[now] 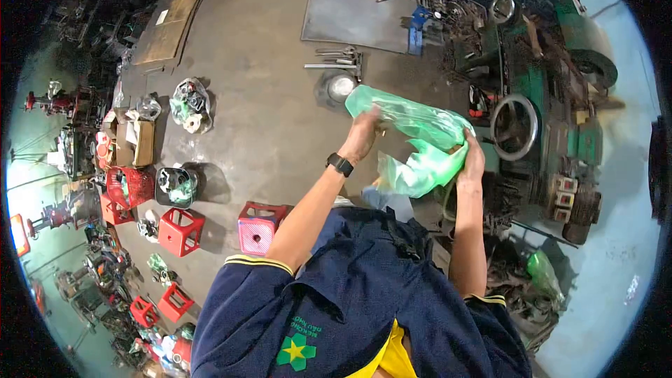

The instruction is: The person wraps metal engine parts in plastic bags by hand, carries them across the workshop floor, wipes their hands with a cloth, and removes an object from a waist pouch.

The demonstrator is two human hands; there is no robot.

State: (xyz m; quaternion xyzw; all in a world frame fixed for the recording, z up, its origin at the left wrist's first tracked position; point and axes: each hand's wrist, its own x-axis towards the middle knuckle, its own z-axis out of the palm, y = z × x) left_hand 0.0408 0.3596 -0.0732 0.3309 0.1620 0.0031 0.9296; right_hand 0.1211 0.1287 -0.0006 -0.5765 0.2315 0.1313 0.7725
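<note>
A translucent green plastic bag is stretched between my two hands in front of my chest. My right hand is closed round the gathered part of the bag at its right end, and a loose, crumpled part hangs below. My left hand, with a black watch on the wrist, grips the bag near its left end; its fingertips are partly blurred and hidden. Just beyond that end, a round metal bowl sits on the floor. Whether anything is inside the bag I cannot tell.
Wrenches lie on the floor ahead, beside a grey sheet with tools. A green machine with a handwheel stands close on the right. Red stools, a black basket and a cardboard box are at left.
</note>
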